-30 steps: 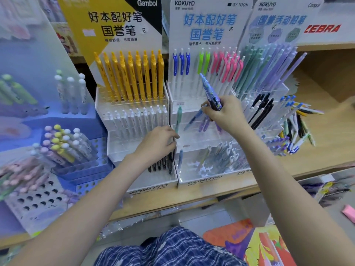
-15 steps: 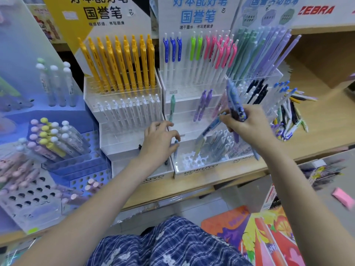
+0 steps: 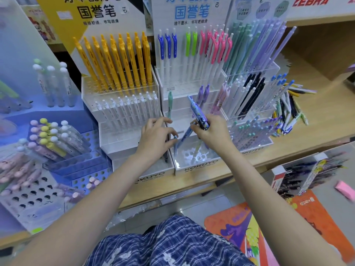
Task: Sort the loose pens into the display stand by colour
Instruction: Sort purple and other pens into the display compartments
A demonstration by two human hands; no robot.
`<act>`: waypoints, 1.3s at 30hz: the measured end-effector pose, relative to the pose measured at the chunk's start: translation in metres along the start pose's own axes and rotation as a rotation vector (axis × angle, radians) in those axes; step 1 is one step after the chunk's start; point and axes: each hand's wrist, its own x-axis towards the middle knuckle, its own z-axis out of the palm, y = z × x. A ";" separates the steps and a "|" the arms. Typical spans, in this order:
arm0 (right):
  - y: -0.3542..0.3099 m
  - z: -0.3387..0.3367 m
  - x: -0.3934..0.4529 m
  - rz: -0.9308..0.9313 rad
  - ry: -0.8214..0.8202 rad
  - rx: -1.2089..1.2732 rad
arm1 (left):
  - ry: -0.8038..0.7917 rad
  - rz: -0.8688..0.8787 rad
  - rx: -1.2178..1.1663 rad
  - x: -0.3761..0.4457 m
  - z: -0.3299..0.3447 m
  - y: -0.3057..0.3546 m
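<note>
My right grip (image 3: 211,131) is clutching a bundle of blue patterned pens (image 3: 198,112), pointing upward, over the display stand's (image 3: 199,165) front tray. My left grip (image 3: 155,137) is curling beside a pale blue pen (image 3: 175,145); whether it is pinching it, I cannot tell.

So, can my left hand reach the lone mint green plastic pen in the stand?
Probably yes: left hand sits just below the mint green pen, nothing between; right hand grips patterned blue pens aside.
</note>
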 end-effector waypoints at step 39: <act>-0.036 -0.017 -0.017 0.254 -0.143 0.883 | -0.046 0.025 -0.548 -0.013 -0.036 0.005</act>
